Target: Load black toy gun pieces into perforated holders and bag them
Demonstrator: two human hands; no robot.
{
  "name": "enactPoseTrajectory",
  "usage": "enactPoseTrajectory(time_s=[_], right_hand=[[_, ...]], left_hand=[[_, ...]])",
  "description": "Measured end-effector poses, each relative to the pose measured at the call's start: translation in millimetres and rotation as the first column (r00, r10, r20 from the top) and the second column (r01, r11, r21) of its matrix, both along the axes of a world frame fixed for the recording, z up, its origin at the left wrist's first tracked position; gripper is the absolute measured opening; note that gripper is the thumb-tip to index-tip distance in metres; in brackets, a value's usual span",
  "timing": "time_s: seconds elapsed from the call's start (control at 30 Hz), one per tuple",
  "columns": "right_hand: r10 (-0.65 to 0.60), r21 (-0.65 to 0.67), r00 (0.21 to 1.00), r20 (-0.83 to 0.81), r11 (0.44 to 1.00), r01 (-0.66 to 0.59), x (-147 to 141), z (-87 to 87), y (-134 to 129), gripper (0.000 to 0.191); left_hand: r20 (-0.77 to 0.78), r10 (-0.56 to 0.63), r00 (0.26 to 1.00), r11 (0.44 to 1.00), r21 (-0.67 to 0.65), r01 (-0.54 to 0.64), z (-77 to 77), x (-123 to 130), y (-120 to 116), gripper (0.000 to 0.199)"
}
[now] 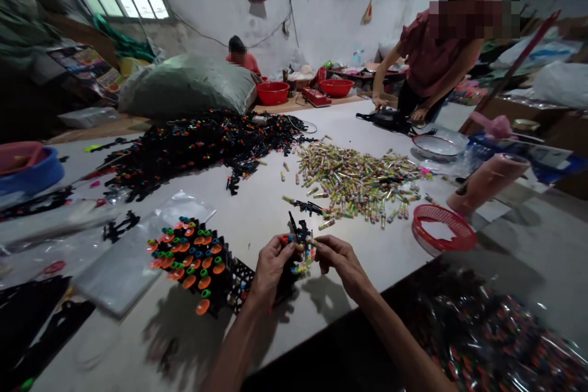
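Observation:
My left hand point(272, 263) is closed on a black toy gun point(301, 229) with small coloured parts, held just above the white table. My right hand point(342, 262) meets it from the other side. Its thumb and fingers pinch a small yellowish tube point(312, 242) against the gun; its far end is hard to make out. Just beyond the hands, another black toy gun point(309, 207) lies beside loose tubes. Left of my left hand stands a packed stack of black toy guns point(190, 257) with orange discs and green and blue tips showing.
A heap of black toy guns point(197, 147) and a heap of small tubes point(362, 180) cover the table's far part. Clear plastic bags point(138, 257) lie left. A red basket point(443, 229) stands right, above bagged toys point(500, 331). One person point(427, 61) works at far right; another sits behind a sack point(188, 86).

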State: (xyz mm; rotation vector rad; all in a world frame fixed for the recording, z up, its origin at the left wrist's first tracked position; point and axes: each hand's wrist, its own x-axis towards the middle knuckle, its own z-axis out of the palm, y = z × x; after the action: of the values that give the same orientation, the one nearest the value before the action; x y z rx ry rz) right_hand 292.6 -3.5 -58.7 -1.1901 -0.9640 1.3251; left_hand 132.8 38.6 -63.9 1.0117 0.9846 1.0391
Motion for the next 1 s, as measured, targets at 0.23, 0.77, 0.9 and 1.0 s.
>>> enactPoseTrajectory(time_s=[0.23, 0.77, 0.9, 1.0], right_hand=[[-0.042, -0.089, 0.994, -0.103, 0.996, 0.033, -37, -5.6, -48, 0.033], [-0.215, -0.030, 0.971, -0.101, 0.977, 0.213, -45, -17.4, -50, 0.032], [-0.087, -0.010, 0.994, -0.061, 0.996, 0.086, -39, -10.3, -47, 0.027], [-0.095, -0.044, 0.989, -0.110, 0.995, 0.091, -32, -6.4, -50, 0.032]], left_hand=[[0.297, 0.221, 0.929, 0.960, -0.236, -0.153, 10.2, 4, -30, 0.041], [0.275, 0.113, 0.955, 0.947, -0.322, -0.020, -7.3, -3, -65, 0.039], [0.214, 0.043, 0.976, 0.956, -0.293, 0.022, -8.5, -8, -63, 0.029], [0.187, 0.047, 0.981, 0.967, -0.254, 0.002, -7.0, -9, -59, 0.029]])
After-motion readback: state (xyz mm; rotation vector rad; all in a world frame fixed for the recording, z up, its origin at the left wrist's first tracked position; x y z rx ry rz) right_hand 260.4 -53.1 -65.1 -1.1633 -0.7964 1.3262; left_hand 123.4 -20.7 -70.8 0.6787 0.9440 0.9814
